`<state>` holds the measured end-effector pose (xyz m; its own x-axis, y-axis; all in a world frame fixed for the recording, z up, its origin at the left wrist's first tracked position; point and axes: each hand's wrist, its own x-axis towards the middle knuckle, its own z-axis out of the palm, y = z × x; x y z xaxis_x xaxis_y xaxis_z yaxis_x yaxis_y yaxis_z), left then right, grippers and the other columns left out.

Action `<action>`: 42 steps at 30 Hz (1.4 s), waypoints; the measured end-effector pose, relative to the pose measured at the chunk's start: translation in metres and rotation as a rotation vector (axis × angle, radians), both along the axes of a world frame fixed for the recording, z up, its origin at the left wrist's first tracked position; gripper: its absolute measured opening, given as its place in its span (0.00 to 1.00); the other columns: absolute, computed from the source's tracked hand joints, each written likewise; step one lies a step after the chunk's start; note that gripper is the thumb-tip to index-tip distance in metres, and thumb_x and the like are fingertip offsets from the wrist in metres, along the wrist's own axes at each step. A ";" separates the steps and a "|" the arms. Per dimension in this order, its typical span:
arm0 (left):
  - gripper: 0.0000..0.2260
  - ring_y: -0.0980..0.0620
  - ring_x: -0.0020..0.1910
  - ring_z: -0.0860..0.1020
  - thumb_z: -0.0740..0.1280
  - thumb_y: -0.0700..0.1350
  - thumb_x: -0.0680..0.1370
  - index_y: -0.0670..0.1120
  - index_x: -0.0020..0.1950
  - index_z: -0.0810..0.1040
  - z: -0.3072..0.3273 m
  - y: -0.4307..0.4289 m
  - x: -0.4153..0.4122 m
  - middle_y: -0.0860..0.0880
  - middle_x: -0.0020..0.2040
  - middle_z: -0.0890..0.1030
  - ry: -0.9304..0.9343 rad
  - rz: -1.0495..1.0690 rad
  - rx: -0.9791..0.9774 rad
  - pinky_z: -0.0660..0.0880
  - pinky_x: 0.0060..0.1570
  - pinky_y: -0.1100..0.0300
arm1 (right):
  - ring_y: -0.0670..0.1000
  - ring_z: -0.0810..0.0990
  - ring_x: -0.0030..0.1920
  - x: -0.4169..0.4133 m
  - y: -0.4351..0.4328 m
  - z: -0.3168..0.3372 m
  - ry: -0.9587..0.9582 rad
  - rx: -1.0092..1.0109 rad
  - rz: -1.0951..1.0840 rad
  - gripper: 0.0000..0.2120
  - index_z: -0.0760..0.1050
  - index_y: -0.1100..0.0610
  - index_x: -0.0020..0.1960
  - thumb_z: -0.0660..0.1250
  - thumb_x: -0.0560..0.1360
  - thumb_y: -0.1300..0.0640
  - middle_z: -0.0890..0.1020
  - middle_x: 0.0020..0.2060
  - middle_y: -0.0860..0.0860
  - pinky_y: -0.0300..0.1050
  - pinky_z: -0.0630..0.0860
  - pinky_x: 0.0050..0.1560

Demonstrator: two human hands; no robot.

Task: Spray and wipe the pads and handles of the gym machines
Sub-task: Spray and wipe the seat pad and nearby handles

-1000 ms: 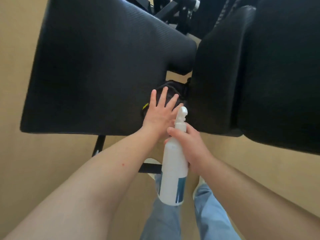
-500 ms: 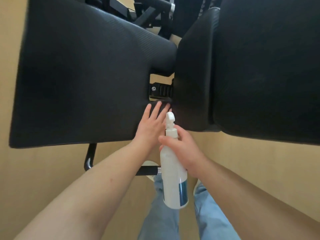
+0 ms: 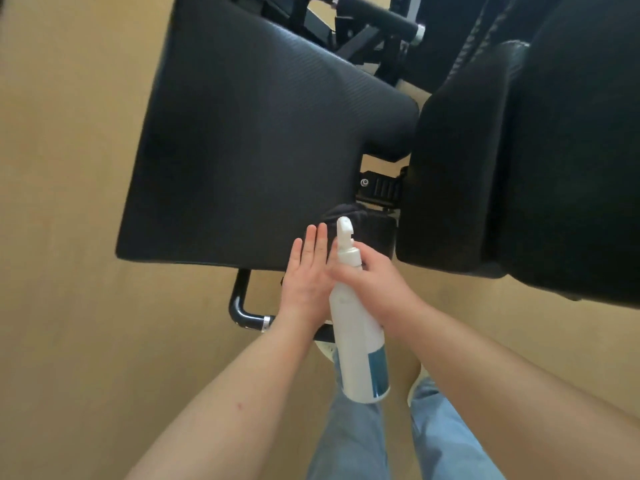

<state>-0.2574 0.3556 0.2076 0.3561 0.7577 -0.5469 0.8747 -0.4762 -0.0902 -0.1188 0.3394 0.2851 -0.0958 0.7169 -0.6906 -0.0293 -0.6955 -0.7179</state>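
A wide black seat pad (image 3: pixel 242 150) fills the middle of the view, and a second black pad (image 3: pixel 519 150) stands close to its right. My left hand (image 3: pixel 306 271) lies flat with straight fingers at the seat pad's near right corner, pressing a dark cloth (image 3: pixel 349 216) that shows just past my fingertips. Beside it my right hand (image 3: pixel 377 285) grips the neck of a white spray bottle (image 3: pixel 360 344) with a blue label. The bottle's nozzle points away from me, over the cloth.
A black bent handle bar (image 3: pixel 242 306) sticks out under the seat pad's near edge. Black machine frame and a roller bar (image 3: pixel 377 19) stand behind the pads. A tan floor (image 3: pixel 69 237) surrounds the machine, and my jeans-clad legs (image 3: pixel 353 438) are below.
My left hand has slid back toward the seat pad's near edge, with the cloth under it. The right hand and bottle have kept beside it.
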 end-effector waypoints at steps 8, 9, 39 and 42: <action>0.34 0.38 0.81 0.37 0.47 0.60 0.85 0.44 0.83 0.38 0.040 0.030 -0.099 0.38 0.82 0.37 0.093 0.273 0.186 0.31 0.73 0.41 | 0.44 0.85 0.46 -0.060 0.035 0.022 -0.071 0.098 0.181 0.15 0.73 0.26 0.48 0.75 0.76 0.46 0.82 0.41 0.34 0.46 0.82 0.47; 0.34 0.38 0.81 0.37 0.48 0.60 0.85 0.43 0.83 0.38 0.046 0.034 -0.112 0.37 0.82 0.37 0.106 0.308 0.213 0.32 0.74 0.41 | 0.43 0.85 0.45 -0.067 0.039 0.025 -0.060 0.097 0.199 0.14 0.73 0.28 0.49 0.75 0.76 0.46 0.83 0.40 0.36 0.48 0.83 0.48; 0.25 0.41 0.63 0.70 0.75 0.47 0.71 0.47 0.65 0.72 0.023 -0.003 -0.125 0.44 0.66 0.75 -0.373 0.155 0.305 0.74 0.59 0.45 | 0.54 0.86 0.44 -0.097 0.026 0.043 -0.031 0.013 0.304 0.06 0.83 0.42 0.51 0.73 0.77 0.53 0.86 0.46 0.54 0.58 0.85 0.49; 0.15 0.41 0.49 0.72 0.76 0.42 0.71 0.45 0.54 0.75 0.030 -0.030 -0.137 0.45 0.56 0.76 -0.505 0.337 0.237 0.79 0.38 0.45 | 0.51 0.86 0.44 -0.099 0.017 0.045 -0.036 -0.001 0.298 0.08 0.81 0.40 0.53 0.73 0.77 0.53 0.86 0.46 0.54 0.53 0.86 0.48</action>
<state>-0.3941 0.3257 0.2375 0.2473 0.9523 -0.1790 0.9350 -0.1861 0.3019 -0.2181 0.3563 0.3303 -0.2774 0.6602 -0.6980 0.2019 -0.6702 -0.7142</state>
